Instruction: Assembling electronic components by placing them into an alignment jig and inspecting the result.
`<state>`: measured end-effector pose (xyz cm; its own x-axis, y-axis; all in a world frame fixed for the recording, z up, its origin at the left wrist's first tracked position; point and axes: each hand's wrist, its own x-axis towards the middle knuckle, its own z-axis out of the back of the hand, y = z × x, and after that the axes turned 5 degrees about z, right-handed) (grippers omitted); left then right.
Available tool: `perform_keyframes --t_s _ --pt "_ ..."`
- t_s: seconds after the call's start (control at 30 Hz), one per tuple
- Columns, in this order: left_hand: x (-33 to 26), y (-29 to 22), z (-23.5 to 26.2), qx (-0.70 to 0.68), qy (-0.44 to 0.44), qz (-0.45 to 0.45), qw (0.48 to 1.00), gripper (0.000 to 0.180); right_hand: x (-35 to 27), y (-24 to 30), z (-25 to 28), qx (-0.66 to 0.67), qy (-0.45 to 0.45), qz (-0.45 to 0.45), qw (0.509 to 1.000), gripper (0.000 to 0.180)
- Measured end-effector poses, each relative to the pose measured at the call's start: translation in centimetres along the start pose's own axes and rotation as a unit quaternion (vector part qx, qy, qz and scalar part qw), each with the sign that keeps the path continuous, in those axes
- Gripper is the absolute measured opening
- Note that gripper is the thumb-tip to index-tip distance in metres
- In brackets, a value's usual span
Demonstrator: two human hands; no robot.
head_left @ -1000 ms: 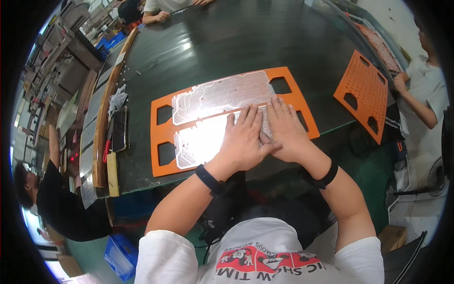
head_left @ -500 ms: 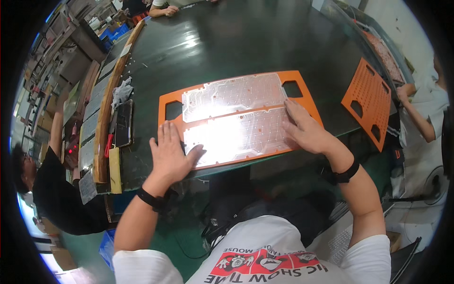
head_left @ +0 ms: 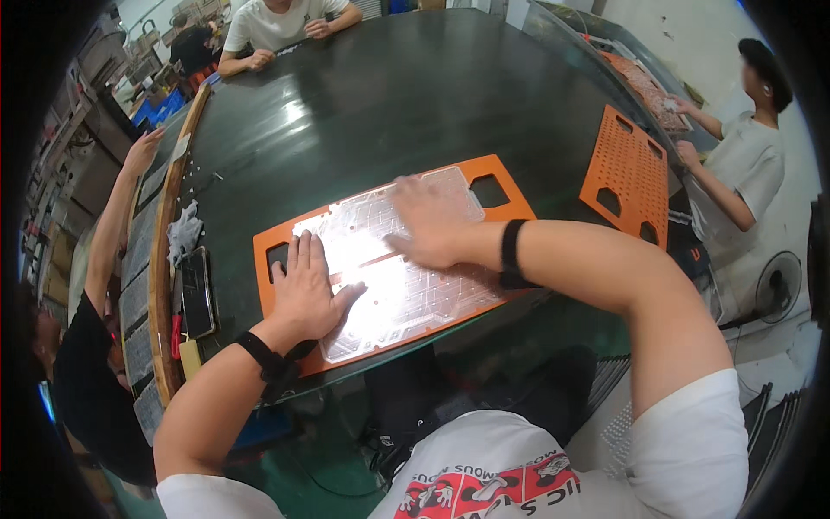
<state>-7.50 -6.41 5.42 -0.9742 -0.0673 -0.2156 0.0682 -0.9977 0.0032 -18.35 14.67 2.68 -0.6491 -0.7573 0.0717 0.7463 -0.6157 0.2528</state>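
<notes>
In front of me lies an orange board (head_left: 510,195) with cut-out handle holes. Two clear, shiny sheets with fine line patterns rest on it: a far sheet (head_left: 454,183) and a near sheet (head_left: 389,324). My left hand (head_left: 304,290) is flat at the left side of the sheets, fingers stretched and thumb apart, holding nothing. Over the middle of the far sheet is my right hand (head_left: 428,227), somewhat blurred, with fingers extended and thumb out. Whether its whole palm touches the sheet I cannot tell. Both wrists wear black bands.
A perforated orange panel (head_left: 624,169) lies at the table's right edge. Along the left run a wooden strip (head_left: 169,251), a phone (head_left: 197,292), a crumpled cloth (head_left: 184,232) and a red-handled tool (head_left: 176,336). People sit or stand left, right and across the dark table (head_left: 406,95).
My right hand has swept left from the sheets' right edge to the middle of the far sheet. My left hand stays at their left side. The head view has shifted.
</notes>
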Motion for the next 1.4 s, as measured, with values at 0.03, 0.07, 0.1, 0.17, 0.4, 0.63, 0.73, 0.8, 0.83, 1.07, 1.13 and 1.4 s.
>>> perform_keyframes --t_s 0.03,0.07,0.1,0.17,0.4,0.63,0.73,0.8,0.83,1.07,1.13,1.4 --pt "0.1 0.0 0.1 0.001 -0.009 -0.008 1.0 0.103 -0.4 -1.4 0.4 -0.032 -0.001 -0.043 0.999 0.076" --pt "0.3 -0.4 0.2 0.0 -0.007 -0.005 1.0 0.103 -0.9 -2.6 0.7 -0.064 -0.002 -0.086 0.994 0.077" --pt "0.8 -1.3 0.6 0.023 0.006 0.001 1.0 0.104 -1.4 -3.5 1.0 -0.066 -0.003 -0.089 0.994 0.077" --pt "1.5 -3.1 1.9 0.035 0.034 -0.01 0.999 0.103 -2.0 -4.3 0.9 -0.057 -0.012 -0.115 0.992 0.078" --pt "8.0 -8.7 -0.1 -0.036 -0.079 -0.189 0.978 0.096 -1.7 -3.1 0.5 -0.065 -0.003 -0.085 0.994 0.079" --pt "6.9 -4.3 -0.1 -0.025 -0.066 -0.141 0.988 0.087 -2.0 -3.4 0.7 -0.07 -0.024 -0.105 0.992 0.078" --pt "6.1 -2.5 0.0 -0.022 -0.055 -0.089 0.994 0.086 -1.9 -3.6 0.7 -0.071 -0.022 -0.106 0.992 0.078" --pt "5.3 -1.1 0.1 -0.016 -0.048 -0.073 0.996 0.086 -1.9 -3.6 0.8 -0.069 -0.011 -0.108 0.992 0.078" --pt "5.0 -0.4 0.0 -0.016 -0.048 -0.057 0.997 0.087 -1.9 -3.6 0.9 -0.067 -0.015 -0.108 0.992 0.078" --pt "3.7 2.8 0.0 -0.011 -0.071 0.045 0.996 0.092 -1.9 -3.6 1.1 -0.043 -0.011 -0.107 0.993 0.082" --pt "4.2 1.8 1.3 0.05 -0.021 0.142 0.988 0.094 -1.6 -3.7 0.7 -0.039 -0.007 -0.102 0.994 0.083" --pt "3.7 0.4 0.3 -0.012 -0.038 -0.048 0.998 0.091 -1.6 -3.4 1.1 -0.052 0.003 -0.109 0.993 0.084"
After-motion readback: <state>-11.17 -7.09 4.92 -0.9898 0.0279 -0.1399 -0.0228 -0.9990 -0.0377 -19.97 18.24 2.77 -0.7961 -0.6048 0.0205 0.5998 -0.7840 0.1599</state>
